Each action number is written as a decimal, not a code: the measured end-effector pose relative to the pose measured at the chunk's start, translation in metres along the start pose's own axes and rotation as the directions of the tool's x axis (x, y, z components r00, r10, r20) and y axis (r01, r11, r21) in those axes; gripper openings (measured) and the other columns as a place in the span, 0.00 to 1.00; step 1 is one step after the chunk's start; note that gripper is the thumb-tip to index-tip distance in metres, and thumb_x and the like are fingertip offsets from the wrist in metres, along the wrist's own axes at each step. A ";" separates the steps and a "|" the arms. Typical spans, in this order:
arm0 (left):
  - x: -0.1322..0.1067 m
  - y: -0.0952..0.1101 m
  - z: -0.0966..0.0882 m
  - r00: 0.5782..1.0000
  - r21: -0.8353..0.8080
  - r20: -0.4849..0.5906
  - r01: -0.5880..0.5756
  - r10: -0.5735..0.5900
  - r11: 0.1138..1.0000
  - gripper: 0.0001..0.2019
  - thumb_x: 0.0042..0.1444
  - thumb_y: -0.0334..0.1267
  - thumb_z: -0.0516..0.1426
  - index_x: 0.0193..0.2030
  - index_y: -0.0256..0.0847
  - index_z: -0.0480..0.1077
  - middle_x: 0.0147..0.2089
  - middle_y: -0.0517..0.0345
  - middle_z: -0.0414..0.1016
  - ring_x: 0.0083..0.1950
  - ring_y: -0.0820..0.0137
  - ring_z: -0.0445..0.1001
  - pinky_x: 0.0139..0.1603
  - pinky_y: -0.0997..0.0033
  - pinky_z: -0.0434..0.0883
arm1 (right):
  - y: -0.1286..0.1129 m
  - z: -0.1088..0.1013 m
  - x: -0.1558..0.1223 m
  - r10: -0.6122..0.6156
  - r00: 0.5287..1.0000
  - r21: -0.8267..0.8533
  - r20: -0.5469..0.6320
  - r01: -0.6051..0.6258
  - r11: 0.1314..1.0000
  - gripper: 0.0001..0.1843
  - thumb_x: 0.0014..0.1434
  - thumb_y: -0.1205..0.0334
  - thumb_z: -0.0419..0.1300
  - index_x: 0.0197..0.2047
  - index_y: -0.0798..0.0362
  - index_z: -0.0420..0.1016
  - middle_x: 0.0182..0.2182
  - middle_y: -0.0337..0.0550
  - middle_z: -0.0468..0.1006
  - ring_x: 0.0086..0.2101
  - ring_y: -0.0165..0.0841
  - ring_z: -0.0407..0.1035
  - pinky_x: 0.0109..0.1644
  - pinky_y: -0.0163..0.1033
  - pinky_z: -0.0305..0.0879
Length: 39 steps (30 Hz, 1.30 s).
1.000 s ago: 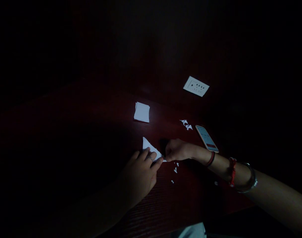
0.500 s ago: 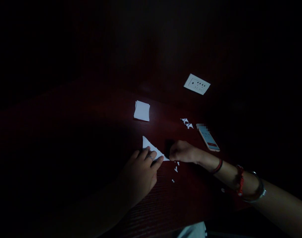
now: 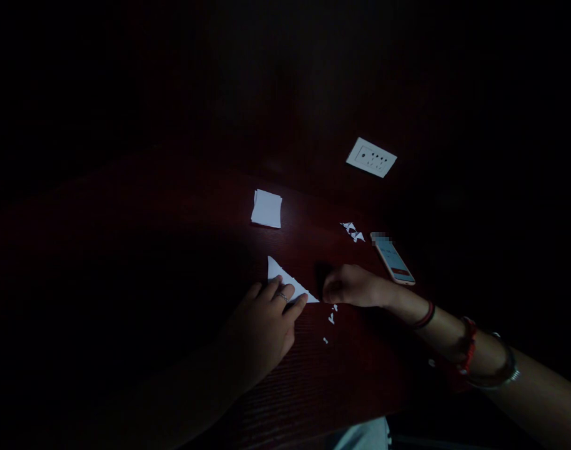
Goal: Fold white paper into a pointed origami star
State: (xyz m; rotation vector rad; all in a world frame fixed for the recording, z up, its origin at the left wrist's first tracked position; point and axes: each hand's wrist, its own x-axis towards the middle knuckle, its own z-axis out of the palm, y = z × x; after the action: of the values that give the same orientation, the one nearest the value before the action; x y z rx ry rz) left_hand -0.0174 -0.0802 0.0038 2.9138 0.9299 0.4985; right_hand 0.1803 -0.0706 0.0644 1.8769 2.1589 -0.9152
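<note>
A white paper triangle (image 3: 280, 278) lies on the dark red table (image 3: 351, 375). My left hand (image 3: 267, 319), with a ring on one finger, lies flat with its fingers pressed on the triangle's near edge. My right hand (image 3: 353, 286) rests just right of the triangle's right tip, its fingers curled in; what they hold, if anything, is hidden in shadow. Bracelets sit on my right wrist. Tiny white paper scraps (image 3: 331, 315) lie just below the right hand.
A small stack of white square paper (image 3: 267, 209) lies behind the triangle. Several little folded paper pieces (image 3: 353, 231) and a phone (image 3: 392, 259) are at the right. A white socket plate (image 3: 371, 157) lies farther back. The scene is very dark.
My right hand has slid to the right, away from the triangle's tip, and its forearm has drawn back. The left hand stays on the paper.
</note>
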 end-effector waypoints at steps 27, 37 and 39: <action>0.002 0.006 -0.003 1.000 0.009 0.014 0.021 -0.021 1.000 0.18 0.53 0.36 0.49 0.52 0.44 0.60 0.49 0.52 0.64 0.52 0.59 0.58 0.47 0.60 0.57 | -0.039 -0.011 0.022 0.160 0.968 -0.391 0.195 -0.073 0.918 0.15 0.42 0.61 0.54 0.32 0.62 0.73 0.26 0.45 0.72 0.24 0.28 0.63 0.21 0.29 0.53; 0.002 0.004 -0.002 1.000 -0.004 0.001 0.013 -0.013 1.000 0.18 0.52 0.35 0.49 0.52 0.43 0.61 0.49 0.50 0.63 0.52 0.59 0.57 0.47 0.59 0.57 | -0.028 -0.001 0.017 0.179 0.981 -0.254 0.080 -0.154 0.955 0.16 0.45 0.56 0.54 0.32 0.60 0.74 0.24 0.43 0.72 0.24 0.27 0.63 0.23 0.29 0.54; 0.003 0.004 -0.002 1.000 -0.007 0.011 0.013 -0.013 1.000 0.19 0.53 0.35 0.49 0.52 0.43 0.60 0.49 0.50 0.63 0.52 0.59 0.57 0.47 0.59 0.57 | -0.026 0.001 0.016 0.168 0.985 -0.211 0.049 -0.154 0.965 0.16 0.45 0.57 0.54 0.31 0.60 0.74 0.23 0.42 0.71 0.24 0.27 0.62 0.24 0.29 0.54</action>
State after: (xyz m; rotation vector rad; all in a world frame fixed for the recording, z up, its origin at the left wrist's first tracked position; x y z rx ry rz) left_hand -0.0136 -0.0818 0.0069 2.8996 0.9427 0.4830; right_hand 0.1526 -0.0583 0.0647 1.8594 1.9454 -0.6833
